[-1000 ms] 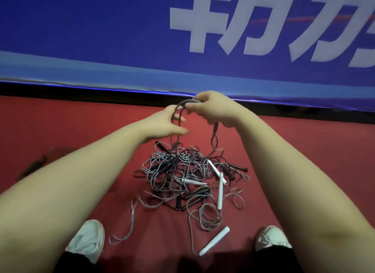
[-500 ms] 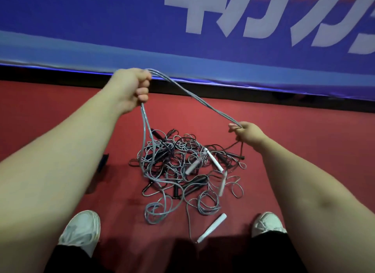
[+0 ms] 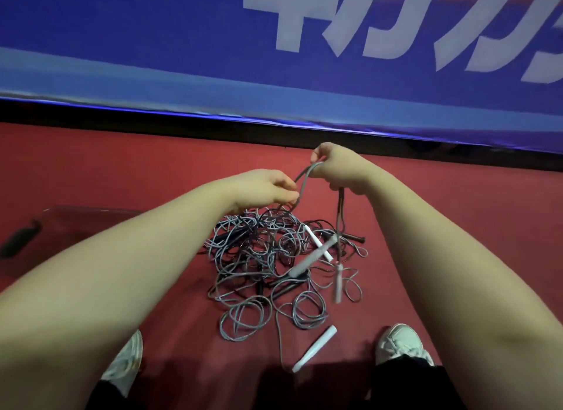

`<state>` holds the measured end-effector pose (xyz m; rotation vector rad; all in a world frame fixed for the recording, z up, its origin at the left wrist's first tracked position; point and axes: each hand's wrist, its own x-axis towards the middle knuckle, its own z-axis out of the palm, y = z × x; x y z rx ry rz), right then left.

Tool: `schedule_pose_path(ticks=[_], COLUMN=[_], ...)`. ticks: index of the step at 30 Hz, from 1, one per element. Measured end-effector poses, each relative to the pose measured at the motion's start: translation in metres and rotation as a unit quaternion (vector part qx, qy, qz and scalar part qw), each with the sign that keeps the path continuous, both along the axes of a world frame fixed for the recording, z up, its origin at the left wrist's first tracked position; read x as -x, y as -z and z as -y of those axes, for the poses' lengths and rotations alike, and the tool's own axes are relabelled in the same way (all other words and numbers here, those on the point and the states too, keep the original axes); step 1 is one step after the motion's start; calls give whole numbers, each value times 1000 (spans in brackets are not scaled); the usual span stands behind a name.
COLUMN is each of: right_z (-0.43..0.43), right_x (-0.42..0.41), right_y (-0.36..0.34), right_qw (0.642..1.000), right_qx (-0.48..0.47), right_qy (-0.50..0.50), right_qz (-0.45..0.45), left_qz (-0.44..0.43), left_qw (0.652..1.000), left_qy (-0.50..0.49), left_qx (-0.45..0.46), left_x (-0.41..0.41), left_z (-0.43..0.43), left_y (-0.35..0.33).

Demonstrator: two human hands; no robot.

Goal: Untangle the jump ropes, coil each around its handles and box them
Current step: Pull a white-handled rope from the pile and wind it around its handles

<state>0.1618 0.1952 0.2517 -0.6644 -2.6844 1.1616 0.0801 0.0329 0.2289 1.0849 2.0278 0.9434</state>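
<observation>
Head camera looked down as my left hand pinched a grey rope and my right hand gripped the top of its loop. A white handle dangled, blurred, on a strand below my right hand. The tangled jump ropes lay heaped on the red floor.

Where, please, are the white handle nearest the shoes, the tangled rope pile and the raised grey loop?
white handle (image 3: 315,348): head view, middle of its shaft.
tangled rope pile (image 3: 259,252): head view, centre of the heap.
grey loop (image 3: 307,170): head view, top of its bend.
</observation>
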Motion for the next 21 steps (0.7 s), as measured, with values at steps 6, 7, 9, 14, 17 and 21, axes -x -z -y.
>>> schedule_pose_path(ticks=[6, 7, 9, 14, 17, 21], right_z=[-3, -2, -1, 8, 12, 16], right_x=[-5, -5, -5, 0, 3, 4], right_y=[2, 2, 0, -7, -11, -22], right_qw=[998, 998, 996, 973, 930, 848], right_qx=[55, 62, 85, 214, 339, 490], right_qy=[5, 8, 11, 75, 124, 162], right_qz=[-1, -5, -9, -43, -73, -122], left_qz=[-46, -65, -121, -261, -266, -184], left_qw=[999, 997, 988, 957, 957, 975], left_qy=[-12, -30, -92, -122, -29, 3], left_qx=[-1, -10, -30, 27, 109, 123], left_x=[-3, -3, -4, -18, -37, -54], left_z=[-3, -3, -6, -9, -12, -14], left_y=[8, 8, 7, 8, 24, 45])
